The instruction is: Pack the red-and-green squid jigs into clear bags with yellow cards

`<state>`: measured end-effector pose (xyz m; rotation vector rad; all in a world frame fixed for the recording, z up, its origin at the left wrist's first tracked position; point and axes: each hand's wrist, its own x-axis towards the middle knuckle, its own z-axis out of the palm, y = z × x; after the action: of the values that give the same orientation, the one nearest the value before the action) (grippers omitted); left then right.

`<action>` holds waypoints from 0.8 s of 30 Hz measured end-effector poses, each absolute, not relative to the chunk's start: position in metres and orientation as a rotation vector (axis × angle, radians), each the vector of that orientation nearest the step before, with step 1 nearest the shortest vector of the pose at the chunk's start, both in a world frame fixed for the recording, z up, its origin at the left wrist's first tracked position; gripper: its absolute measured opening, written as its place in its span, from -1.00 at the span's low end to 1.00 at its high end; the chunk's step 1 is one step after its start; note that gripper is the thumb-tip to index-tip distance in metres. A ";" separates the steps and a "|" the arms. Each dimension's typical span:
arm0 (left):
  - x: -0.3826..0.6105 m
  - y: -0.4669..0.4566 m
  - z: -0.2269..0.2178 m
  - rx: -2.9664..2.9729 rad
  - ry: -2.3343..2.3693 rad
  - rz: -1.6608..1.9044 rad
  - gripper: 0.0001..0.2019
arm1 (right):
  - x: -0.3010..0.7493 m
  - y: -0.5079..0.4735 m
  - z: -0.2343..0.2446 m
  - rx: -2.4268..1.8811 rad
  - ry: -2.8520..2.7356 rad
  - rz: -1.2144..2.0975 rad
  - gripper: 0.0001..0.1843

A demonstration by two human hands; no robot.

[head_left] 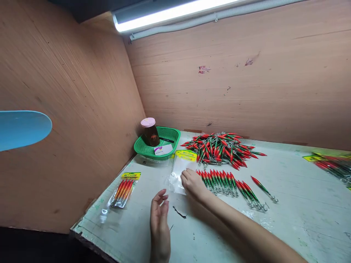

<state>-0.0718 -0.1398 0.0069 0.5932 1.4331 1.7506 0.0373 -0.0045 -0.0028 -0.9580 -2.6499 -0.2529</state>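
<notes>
My right hand [193, 184] lies over a stack of clear plastic bags [178, 168] with yellow "BCT LURE" headers, its fingers curled and pinched against the top bag. Held above the table, my left hand [159, 224] is empty, thumb and fingers apart. Just right of my right hand runs a row of red and green fishing lures [219, 180] with hooks at their near ends. A few more lures [251, 195] continue that row, and a single lure [263, 189] lies beyond them. Part of the row is hidden by my right hand.
Behind the row is a heap of similar lures [222, 148]. A green basket [137, 148] holds a lidded brown cup [150, 135], a card and a pen. A filled lure pack [124, 190] lies left; more packs [334, 166] lie far right. Wooden walls [233, 84] enclose the table.
</notes>
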 end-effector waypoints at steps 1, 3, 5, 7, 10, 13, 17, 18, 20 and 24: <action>-0.078 -0.138 0.011 0.472 1.374 1.765 -0.55 | 0.048 -0.015 0.003 -0.859 -2.630 -0.270 -0.79; -0.084 -0.133 0.021 0.255 1.171 1.669 -0.47 | 0.070 -0.042 0.014 -0.638 -2.618 -0.231 -0.73; -0.079 -0.129 0.029 0.118 0.929 1.458 -0.37 | 0.092 -0.074 0.023 -0.348 -2.507 -0.109 -0.73; -0.064 -0.127 0.031 0.073 0.770 1.260 -0.30 | 0.108 -0.103 0.029 -0.244 -2.363 0.025 -0.73; -0.036 -0.128 0.025 0.147 0.849 1.161 -0.43 | 0.132 -0.126 0.029 -0.305 -2.272 0.031 -0.77; -0.019 -0.127 0.015 0.242 1.053 1.105 -0.61 | 0.177 -0.122 0.021 -0.433 -2.300 -0.138 -0.81; -0.010 -0.120 0.013 0.174 1.142 1.099 -0.79 | 0.271 -0.087 0.007 -1.076 -2.202 -0.242 -0.71; -0.007 -0.119 0.015 0.154 1.148 1.120 -0.82 | 0.293 -0.077 0.002 -1.181 -2.203 -0.217 -0.70; 0.000 -0.118 0.021 0.133 1.138 1.122 -0.79 | 0.327 -0.057 -0.008 -1.254 -2.237 -0.166 -0.68; 0.018 -0.121 0.028 0.141 1.088 1.012 -0.54 | 0.351 -0.037 -0.027 -1.266 -2.307 -0.035 -0.70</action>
<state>0.0176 -0.1208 0.0277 0.1405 1.0877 1.0120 0.3514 -0.0371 -0.0267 -1.2661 -2.3070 -0.0348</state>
